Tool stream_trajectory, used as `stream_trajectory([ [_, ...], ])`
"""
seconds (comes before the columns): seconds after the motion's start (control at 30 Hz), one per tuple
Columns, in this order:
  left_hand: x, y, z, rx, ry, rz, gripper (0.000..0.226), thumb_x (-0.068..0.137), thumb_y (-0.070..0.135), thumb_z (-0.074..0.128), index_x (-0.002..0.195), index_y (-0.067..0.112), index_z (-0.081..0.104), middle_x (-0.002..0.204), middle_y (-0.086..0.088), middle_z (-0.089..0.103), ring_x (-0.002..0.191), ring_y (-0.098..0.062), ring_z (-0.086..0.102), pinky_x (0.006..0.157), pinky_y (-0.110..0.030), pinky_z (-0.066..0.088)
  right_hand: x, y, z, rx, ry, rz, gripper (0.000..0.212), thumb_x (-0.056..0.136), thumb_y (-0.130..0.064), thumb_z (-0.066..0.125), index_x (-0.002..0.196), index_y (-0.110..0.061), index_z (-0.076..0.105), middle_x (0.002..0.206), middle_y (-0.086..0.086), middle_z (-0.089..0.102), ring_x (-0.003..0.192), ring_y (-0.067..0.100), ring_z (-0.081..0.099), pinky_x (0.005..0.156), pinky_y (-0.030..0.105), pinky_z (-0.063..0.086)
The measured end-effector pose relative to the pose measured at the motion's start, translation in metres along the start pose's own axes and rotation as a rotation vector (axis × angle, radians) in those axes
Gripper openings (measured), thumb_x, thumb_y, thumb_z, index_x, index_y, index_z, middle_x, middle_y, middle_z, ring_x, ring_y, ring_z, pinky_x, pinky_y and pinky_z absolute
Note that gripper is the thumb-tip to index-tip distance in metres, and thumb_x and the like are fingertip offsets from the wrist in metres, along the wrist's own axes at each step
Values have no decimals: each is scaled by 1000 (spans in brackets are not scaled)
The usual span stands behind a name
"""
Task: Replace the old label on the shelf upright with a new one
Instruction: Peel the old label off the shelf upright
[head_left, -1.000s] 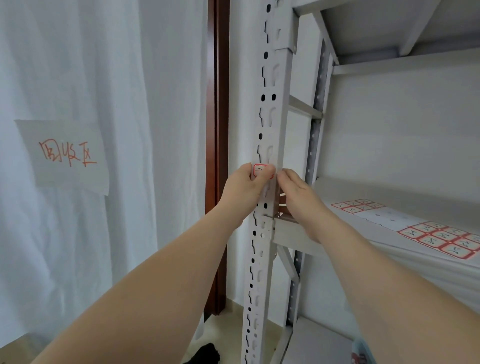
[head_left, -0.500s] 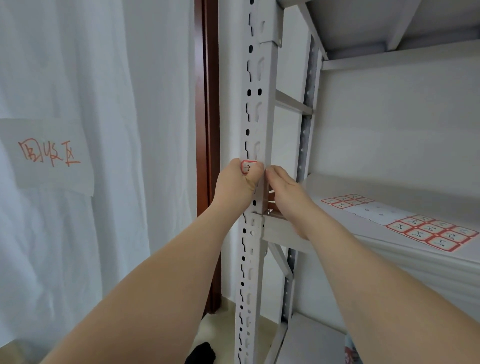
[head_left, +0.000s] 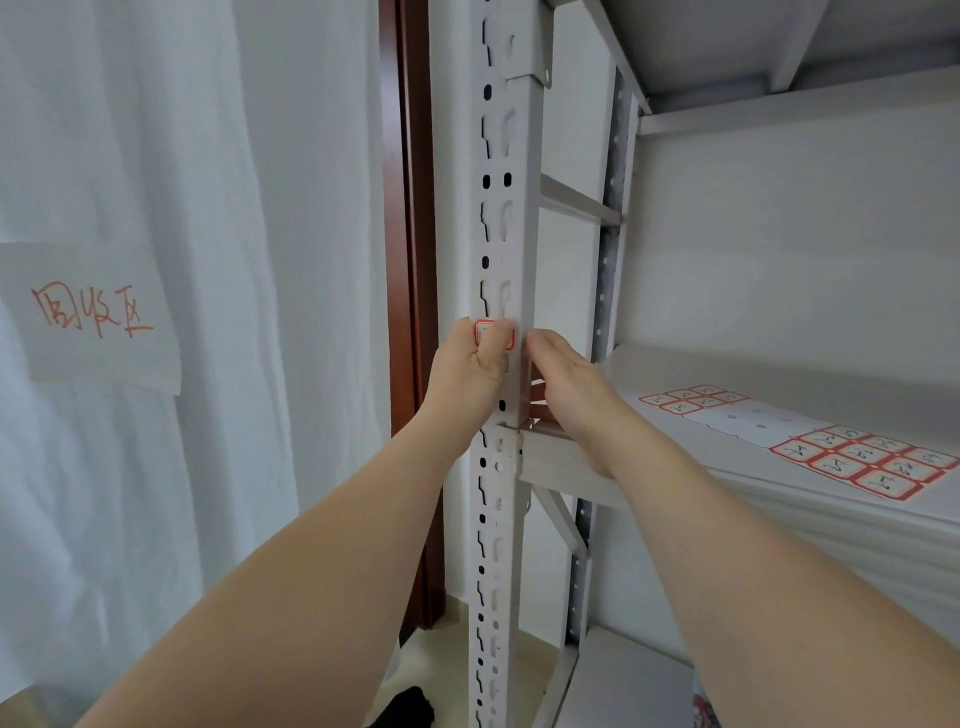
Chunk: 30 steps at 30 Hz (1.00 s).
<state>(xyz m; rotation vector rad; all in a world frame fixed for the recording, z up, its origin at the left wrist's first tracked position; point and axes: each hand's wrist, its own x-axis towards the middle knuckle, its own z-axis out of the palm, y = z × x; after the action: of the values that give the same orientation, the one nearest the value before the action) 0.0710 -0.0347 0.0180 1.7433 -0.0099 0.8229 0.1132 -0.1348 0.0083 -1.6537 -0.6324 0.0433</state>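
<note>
A small white label with a red border (head_left: 493, 332) sits on the front face of the grey slotted shelf upright (head_left: 501, 218). My left hand (head_left: 467, 374) is curled around the upright from the left, its thumb pressed over the label and hiding most of it. On the other side, my right hand (head_left: 563, 384) rests against the upright's right edge, fingers together, fingertips just beside the label. Whether the label is fully stuck down is not visible.
A sheet of red-bordered labels (head_left: 795, 441) lies on the shelf board (head_left: 675, 374) to the right. A white curtain (head_left: 208, 260) hangs at left with a paper note in red writing (head_left: 93, 312). A brown door frame (head_left: 415, 260) stands behind the upright.
The camera view has shifted slightly. Both hands stay at the label on the upright; my left thumb now covers more of the label.
</note>
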Motion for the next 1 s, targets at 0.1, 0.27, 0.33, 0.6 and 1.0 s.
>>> stream_trajectory([
  [0.1, 1, -4, 1, -34, 1, -11, 16, 92, 28, 47, 81, 17, 44, 65, 3, 40, 58, -11, 35, 47, -16, 32, 1, 1, 0, -3, -3, 3, 37, 88, -49, 35, 107, -30, 60, 109, 3, 65, 108, 29, 60, 100, 50, 46],
  [0.27, 3, -5, 2, -42, 4, -8, 24, 88, 31, 47, 70, 20, 36, 60, 6, 35, 51, -9, 31, 48, -19, 29, 3, 1, 0, -5, -2, 12, 41, 87, -50, 34, 113, -29, 59, 112, 1, 65, 108, 26, 60, 99, 48, 46],
  [0.33, 3, -3, 2, -45, 3, -27, 25, 85, 33, 47, 67, 21, 34, 59, 6, 33, 50, -10, 29, 47, -20, 28, 3, 2, 0, 4, -6, 10, 38, 90, -47, 34, 112, -28, 59, 110, 0, 65, 106, 25, 61, 97, 45, 48],
  [0.6, 1, 2, 4, -94, 28, -101, 22, 89, 26, 47, 71, 20, 36, 62, 3, 35, 55, -13, 29, 51, -24, 27, 2, 1, 0, 43, -8, 7, 33, 91, -44, 34, 102, -28, 61, 98, -1, 65, 93, 22, 60, 90, 41, 49],
  [1.0, 2, -2, -2, -73, -76, -82, 25, 76, 39, 42, 72, 15, 37, 60, 1, 34, 51, -10, 31, 54, -26, 28, 2, 1, 0, 39, -18, 12, 40, 92, -50, 32, 113, -30, 60, 110, -3, 67, 104, 20, 62, 98, 46, 48],
])
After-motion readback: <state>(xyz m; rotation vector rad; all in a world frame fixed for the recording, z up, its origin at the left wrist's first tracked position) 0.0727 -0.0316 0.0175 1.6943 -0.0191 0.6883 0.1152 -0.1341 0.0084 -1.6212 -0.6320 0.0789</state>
